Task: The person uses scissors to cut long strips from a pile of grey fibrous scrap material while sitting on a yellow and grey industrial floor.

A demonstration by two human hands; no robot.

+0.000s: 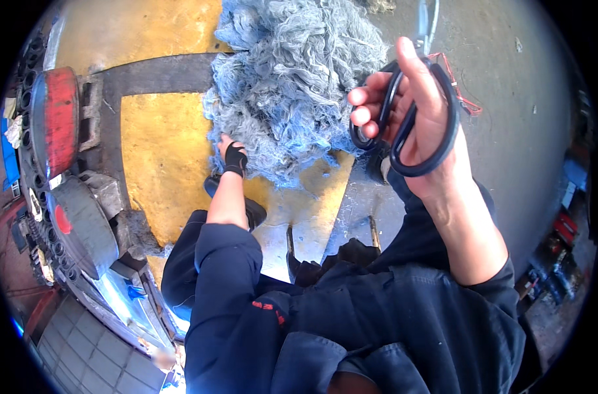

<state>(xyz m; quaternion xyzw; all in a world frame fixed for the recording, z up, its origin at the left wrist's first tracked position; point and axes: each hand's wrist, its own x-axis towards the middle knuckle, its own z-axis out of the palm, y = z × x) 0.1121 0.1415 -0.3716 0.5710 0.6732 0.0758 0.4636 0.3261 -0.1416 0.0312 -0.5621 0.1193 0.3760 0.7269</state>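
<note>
A large heap of tangled blue-grey netting (299,79) lies on the floor in front of me. At its near left edge is my left hand (232,152), wearing a black fingerless glove or wrist band. Its fingers are curled at the netting and look closed on it, though the fingertips are partly hidden. My right hand (420,111) is raised to the right of the heap, holding scissors (451,134) by their big black loop handles. Fingers pass through one loop, and the thumb lies along the other. The blades point away from me.
Red cord (468,105) lies on the grey floor behind the scissors. Large red and grey drums (61,121) stand at left beside concrete blocks (91,111). Yellow paint (161,151) marks the floor. Two thin legs of a seat (374,230) show between my knees. Tools and clutter (555,256) sit far right.
</note>
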